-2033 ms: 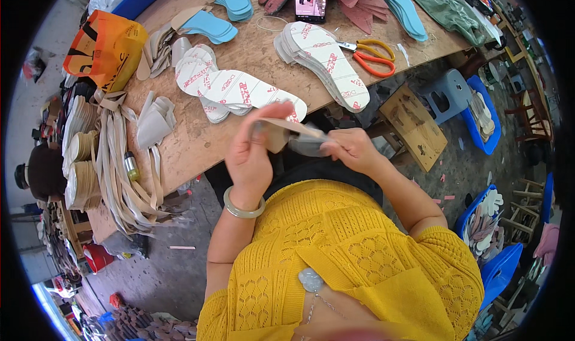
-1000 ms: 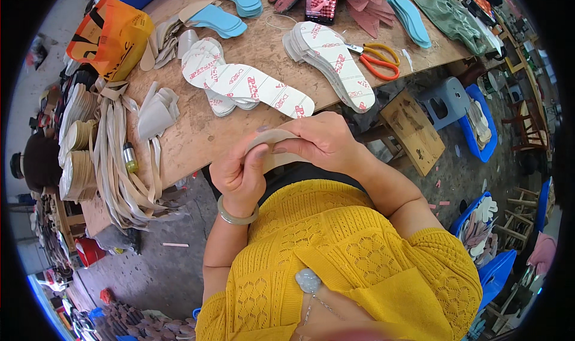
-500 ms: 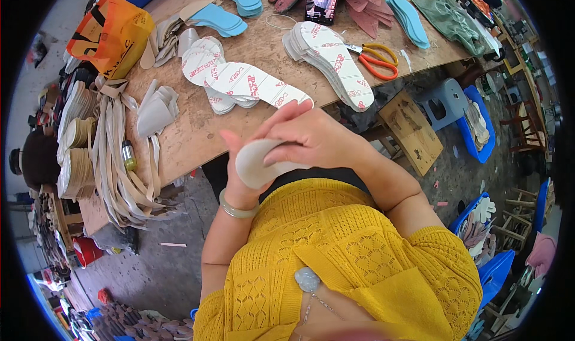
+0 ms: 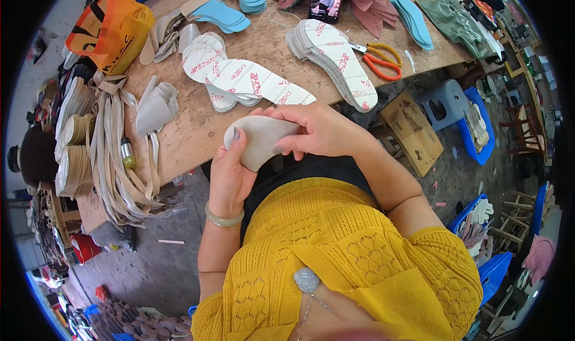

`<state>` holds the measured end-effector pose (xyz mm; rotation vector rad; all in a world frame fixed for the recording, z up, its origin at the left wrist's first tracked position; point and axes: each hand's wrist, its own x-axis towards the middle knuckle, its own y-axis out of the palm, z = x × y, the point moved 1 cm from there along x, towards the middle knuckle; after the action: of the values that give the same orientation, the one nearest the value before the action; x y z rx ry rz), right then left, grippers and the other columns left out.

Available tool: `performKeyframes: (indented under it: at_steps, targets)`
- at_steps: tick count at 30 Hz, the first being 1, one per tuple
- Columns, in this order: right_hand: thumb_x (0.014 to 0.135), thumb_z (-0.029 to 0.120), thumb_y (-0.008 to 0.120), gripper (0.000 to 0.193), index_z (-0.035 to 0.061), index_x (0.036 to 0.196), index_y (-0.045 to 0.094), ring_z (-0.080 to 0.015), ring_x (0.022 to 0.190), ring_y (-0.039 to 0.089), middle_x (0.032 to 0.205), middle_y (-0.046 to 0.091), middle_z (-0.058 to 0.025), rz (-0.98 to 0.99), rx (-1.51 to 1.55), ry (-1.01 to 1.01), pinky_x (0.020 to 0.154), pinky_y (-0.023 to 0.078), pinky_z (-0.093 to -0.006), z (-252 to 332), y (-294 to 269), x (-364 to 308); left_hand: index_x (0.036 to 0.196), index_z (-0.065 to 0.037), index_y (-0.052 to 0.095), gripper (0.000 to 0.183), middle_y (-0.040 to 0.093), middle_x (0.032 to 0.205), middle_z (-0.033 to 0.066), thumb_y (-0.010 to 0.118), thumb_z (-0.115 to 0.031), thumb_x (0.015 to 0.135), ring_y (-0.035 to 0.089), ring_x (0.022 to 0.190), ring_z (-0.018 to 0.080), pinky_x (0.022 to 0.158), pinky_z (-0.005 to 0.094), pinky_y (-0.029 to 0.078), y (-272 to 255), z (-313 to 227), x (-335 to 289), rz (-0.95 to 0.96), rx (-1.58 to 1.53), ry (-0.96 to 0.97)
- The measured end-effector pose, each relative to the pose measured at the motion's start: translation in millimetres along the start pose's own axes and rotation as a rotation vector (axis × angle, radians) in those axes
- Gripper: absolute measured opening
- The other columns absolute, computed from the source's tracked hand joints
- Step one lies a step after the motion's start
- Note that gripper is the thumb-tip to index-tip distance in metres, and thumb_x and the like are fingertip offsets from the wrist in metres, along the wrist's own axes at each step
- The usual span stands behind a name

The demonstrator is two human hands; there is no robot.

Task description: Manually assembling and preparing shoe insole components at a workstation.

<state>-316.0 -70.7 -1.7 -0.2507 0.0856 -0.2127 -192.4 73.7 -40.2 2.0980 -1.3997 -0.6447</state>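
Observation:
A light beige insole-shaped piece (image 4: 259, 138), slightly bent, is held between my two hands above the table's near edge. My left hand (image 4: 235, 176) grips its rounded end from below, thumb lying on the upper face. The narrower end sits in the fingers of my right hand (image 4: 326, 128), with the thumb near its lower edge. Just beyond my hands lies a spread stack of white insoles (image 4: 239, 80) with red print. A second stack of white insoles (image 4: 338, 65) is farther right, beside scissors (image 4: 383, 59) with orange handles.
Blue insoles (image 4: 221, 14), a phone (image 4: 326, 2) and a green cloth (image 4: 458, 20) lie along the far side. At left are an orange bag (image 4: 111, 32), folded grey pieces (image 4: 157, 107), hanging beige strips (image 4: 114, 161) and a small bottle (image 4: 127, 153). A wooden stool (image 4: 410, 131) stands right.
The beige piece has turned, so its broad face now shows. My left hand has closed with its thumb over the piece, and my right hand has shifted slightly right and down.

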Motion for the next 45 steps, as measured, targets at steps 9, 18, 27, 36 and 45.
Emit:
performKeyframes:
  at_steps: [9, 18, 27, 36, 45]
  targets:
    - [0.09, 0.01, 0.059, 0.015, 0.0029, 0.104, 0.061, -0.0068, 0.046, 0.053, 0.065, 0.06, -0.0022, -0.15, 0.198, 0.156, 0.043, 0.04, -0.0198, -24.6, 16.9, 3.3, 0.133, 0.001, 0.042, 0.044, 0.05, 0.135, 0.0144, 0.049, -0.025, 0.099, 0.051, 0.12, 0.0231, 0.101, 0.036, 0.042, 0.6, 11.7, -3.2, -0.063, -0.018, 0.113]
    - [0.098, 0.019, 0.05, 0.02, 0.0012, 0.098, 0.061, -0.0097, 0.053, 0.061, 0.073, 0.065, -0.0052, -0.11, 0.399, 0.111, 0.045, 0.042, -0.0184, -27.0, 21.3, 6.6, 0.128, 0.001, 0.048, 0.037, 0.056, 0.126, 0.0118, 0.049, -0.022, 0.098, 0.058, 0.113, 0.0233, 0.096, 0.0382, 0.048, -16.6, 7.9, -7.4, -0.095, -0.134, 0.173]
    - [0.096, 0.014, 0.051, 0.019, 0.0011, 0.105, 0.062, -0.0086, 0.056, 0.061, 0.074, 0.065, -0.0037, -0.176, 0.406, 0.06, 0.048, 0.043, -0.0181, -21.2, 21.7, 6.8, 0.128, -0.002, 0.048, 0.036, 0.055, 0.127, 0.0116, 0.052, -0.019, 0.097, 0.056, 0.116, 0.0238, 0.097, 0.0386, 0.048, -17.7, -1.3, -5.8, -0.178, -0.033, 0.161]
    - [0.083, 0.016, 0.068, 0.032, 0.0049, 0.113, 0.062, -0.0258, 0.092, 0.063, 0.103, 0.063, -0.0143, -0.6, -0.655, -0.451, 0.076, 0.051, -0.0334, -27.1, -6.4, 27.8, 0.143, -0.005, 0.03, 0.047, 0.039, 0.143, 0.0166, 0.043, -0.016, 0.1, 0.041, 0.131, 0.0326, 0.103, 0.0499, 0.043, -34.9, -16.4, -1.4, -0.126, -0.231, 0.15]
    - [0.077, 0.024, 0.071, 0.051, 0.0106, 0.124, 0.056, -0.0354, 0.105, 0.055, 0.111, 0.055, -0.0168, -0.412, -0.877, -0.192, 0.088, 0.046, -0.0409, -51.1, -7.8, 48.3, 0.137, 0.002, 0.035, 0.047, 0.046, 0.137, 0.0178, 0.041, -0.027, 0.101, 0.044, 0.128, 0.0336, 0.106, 0.0523, 0.039, -32.1, -16.8, 4.0, -0.014, -0.534, 0.066]
